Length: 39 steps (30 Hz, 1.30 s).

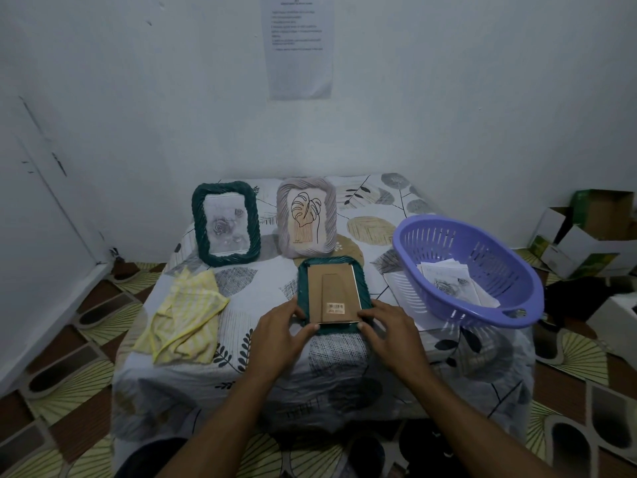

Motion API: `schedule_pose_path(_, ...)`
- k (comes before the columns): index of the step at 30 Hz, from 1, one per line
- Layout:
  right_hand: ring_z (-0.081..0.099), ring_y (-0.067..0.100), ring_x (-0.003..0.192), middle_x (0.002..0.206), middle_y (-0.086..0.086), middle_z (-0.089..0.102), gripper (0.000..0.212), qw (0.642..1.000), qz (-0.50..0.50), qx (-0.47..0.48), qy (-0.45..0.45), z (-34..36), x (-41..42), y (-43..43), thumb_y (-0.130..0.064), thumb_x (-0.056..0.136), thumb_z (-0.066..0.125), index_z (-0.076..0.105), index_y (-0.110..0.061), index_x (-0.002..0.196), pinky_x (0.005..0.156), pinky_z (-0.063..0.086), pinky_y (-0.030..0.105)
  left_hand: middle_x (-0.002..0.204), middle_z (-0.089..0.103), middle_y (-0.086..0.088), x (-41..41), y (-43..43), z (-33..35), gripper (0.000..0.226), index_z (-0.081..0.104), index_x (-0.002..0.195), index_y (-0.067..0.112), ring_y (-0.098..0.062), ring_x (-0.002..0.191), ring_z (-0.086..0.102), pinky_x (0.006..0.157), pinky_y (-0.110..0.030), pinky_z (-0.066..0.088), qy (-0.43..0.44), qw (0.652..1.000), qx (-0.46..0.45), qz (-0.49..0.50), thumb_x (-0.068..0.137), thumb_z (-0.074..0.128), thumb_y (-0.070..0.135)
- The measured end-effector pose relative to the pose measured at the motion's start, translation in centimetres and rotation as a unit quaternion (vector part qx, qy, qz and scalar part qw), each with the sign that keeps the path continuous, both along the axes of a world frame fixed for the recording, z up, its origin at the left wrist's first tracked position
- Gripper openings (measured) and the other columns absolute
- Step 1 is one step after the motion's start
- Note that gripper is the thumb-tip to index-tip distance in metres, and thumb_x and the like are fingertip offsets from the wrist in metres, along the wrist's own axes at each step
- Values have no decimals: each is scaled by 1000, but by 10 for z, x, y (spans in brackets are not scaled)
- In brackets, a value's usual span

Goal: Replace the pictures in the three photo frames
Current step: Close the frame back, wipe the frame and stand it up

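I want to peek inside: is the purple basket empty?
No, the purple basket holds several paper sheets, the top one showing a rose.

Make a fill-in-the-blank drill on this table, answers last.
The left hand and right hand hold a frame lying face ____.
Loose pictures lie in the ____ basket.
The cloth lies to that frame's ____.
Answers: down; purple; left.
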State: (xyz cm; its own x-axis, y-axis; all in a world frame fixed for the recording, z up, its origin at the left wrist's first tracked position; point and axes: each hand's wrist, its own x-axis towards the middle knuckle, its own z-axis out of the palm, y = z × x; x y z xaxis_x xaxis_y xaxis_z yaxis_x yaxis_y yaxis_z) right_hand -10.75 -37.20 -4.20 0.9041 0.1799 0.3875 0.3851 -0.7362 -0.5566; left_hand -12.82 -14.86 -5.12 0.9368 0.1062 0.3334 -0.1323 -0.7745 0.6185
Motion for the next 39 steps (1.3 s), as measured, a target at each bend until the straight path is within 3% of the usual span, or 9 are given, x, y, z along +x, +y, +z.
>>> schedule_pose_path(3, 59, 25, 107, 108, 6, 71, 20, 1000, -6, -5, 12, -1, 2, 1, -25, 83, 72, 76, -20, 102, 86, 41, 31, 91, 66, 16, 1, 0, 0, 26, 61, 81, 22, -10, 84, 62, 66, -29, 49, -2, 1000, -13, 1, 75, 76, 43)
schedule_pose_path(6, 56, 26, 112, 112, 6, 69, 20, 999, -7, 2, 39, -2, 5, 1, -26, 83, 71, 76, -22, 102, 92, 45, 42, 93, 69, 8, 1, 1, 1, 23, 62, 79, 21, -13, 86, 62, 67, -31, 48, -7, 1000, -20, -7, 75, 77, 38)
schedule_pose_path(14, 53, 25, 116, 119, 4, 66, 20, 999, -12, -8, 44, -4, 8, 2, -26, 85, 69, 75, -22, 103, 91, 40, 39, 87, 68, 9, 1, 3, 2, 23, 66, 78, 23, -11, 82, 61, 70, -33, 51, -29, 998, -28, -55, 76, 65, 46)
schedule_pose_path(20, 58, 28, 107, 113, 9, 69, 18, 1000, -9, -13, 16, -1, 4, 2, -21, 83, 71, 77, -18, 101, 84, 42, 36, 87, 65, 9, 2, 4, -1, 28, 62, 79, 26, -13, 81, 60, 68, -38, 50, -42, 996, 11, -72, 80, 53, 53)
schedule_pose_path(25, 61, 22, 98, 103, 0, 71, 18, 1000, 3, -19, 22, -1, 10, 0, -21, 87, 63, 73, -20, 102, 82, 45, 32, 98, 67, 6, 4, 3, 0, 21, 62, 95, 23, -13, 88, 60, 71, -28, 45, -22, 998, 21, -51, 86, 61, 41)
schedule_pose_path(29, 60, 27, 94, 97, 9, 70, 26, 998, -52, 9, 44, 11, 24, 6, -11, 94, 49, 65, -14, 114, 76, 46, 33, 116, 58, -2, 17, -6, 6, 32, 59, 114, 17, -18, 104, 51, 85, -34, 42, -17, 998, 53, 9, 94, 52, 41)
schedule_pose_path(33, 61, 28, 79, 91, 15, 68, 29, 993, -55, 23, 105, 20, 41, 13, -10, 98, 41, 56, -17, 122, 65, 50, 37, 122, 55, -4, 36, -35, 27, 37, 58, 121, 15, -19, 112, 47, 93, -34, 39, 7, 1000, 24, -12, 96, 47, 41)
schedule_pose_path(36, 62, 28, 71, 92, 15, 68, 31, 982, -64, 94, 152, 26, 46, 17, -7, 98, 37, 55, -19, 121, 62, 48, 35, 126, 58, -10, 54, -51, 34, 44, 57, 124, 13, -23, 114, 51, 97, -35, 42, 72, 997, -35, -18, 96, 45, 44)
schedule_pose_path(39, 64, 21, 94, 109, 10, 68, 33, 954, -55, 227, 190, 39, 44, 20, -5, 98, 34, 55, -22, 117, 76, 53, 34, 134, 54, -11, 64, -61, 44, 55, 52, 130, 16, -28, 120, 48, 101, -43, 41, 123, 990, -68, 10, 92, 43, 54)
